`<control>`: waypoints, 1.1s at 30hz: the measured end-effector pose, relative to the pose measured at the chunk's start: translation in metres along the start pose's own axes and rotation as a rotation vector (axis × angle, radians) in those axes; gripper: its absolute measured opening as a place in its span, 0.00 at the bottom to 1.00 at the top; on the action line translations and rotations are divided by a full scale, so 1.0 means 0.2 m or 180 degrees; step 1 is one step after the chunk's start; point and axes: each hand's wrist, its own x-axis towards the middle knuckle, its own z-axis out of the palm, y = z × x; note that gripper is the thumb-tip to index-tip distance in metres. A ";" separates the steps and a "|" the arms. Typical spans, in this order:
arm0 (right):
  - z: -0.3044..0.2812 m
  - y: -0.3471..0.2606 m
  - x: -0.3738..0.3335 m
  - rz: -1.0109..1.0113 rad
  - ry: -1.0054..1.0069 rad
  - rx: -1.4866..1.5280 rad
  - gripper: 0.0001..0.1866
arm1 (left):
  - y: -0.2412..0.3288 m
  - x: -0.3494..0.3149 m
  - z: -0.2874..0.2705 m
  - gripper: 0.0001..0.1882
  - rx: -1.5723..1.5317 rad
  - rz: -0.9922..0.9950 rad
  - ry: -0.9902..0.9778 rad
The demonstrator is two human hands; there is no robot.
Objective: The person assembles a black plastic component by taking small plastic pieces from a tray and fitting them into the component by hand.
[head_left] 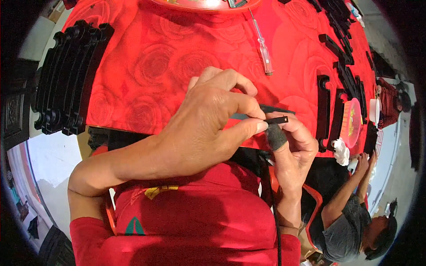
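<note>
Grip, head view: left hand (208, 104) pinches small black slotted piece (279, 119) between thumb and index fingertip.
Right hand (295, 155): fingers curled, thumb in dark thumb cover (277, 137) just under the piece; can't tell what it clamps.
Piece location: between both hands, above near edge of red rose-patterned tablecloth (151, 62).
Screwdriver (265, 53): clear handle, lies beyond the hands.
Curved black parts (66, 80): stacked, table's left side.

The desk (151, 53) wears a red cloth (293, 48) with rose pattern; on it lie one screwdriver (264, 51), a red tray (199, 9), a pink basket (350, 142) and black bars (71, 77).
</note>
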 end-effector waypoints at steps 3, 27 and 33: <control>0.00 0.00 0.01 -0.0001 0.0006 0.0344 0.08 | 0.00 0.01 0.00 0.08 0.0164 0.0175 -0.0045; -0.13 -0.06 0.07 0.0229 -0.0570 -0.1910 0.02 | -0.08 0.05 -0.20 0.20 0.1449 0.0197 -0.1231; -0.14 -0.05 0.03 0.0200 -0.0344 -0.1426 0.03 | -0.10 0.05 -0.18 0.18 0.0957 0.0031 -0.0950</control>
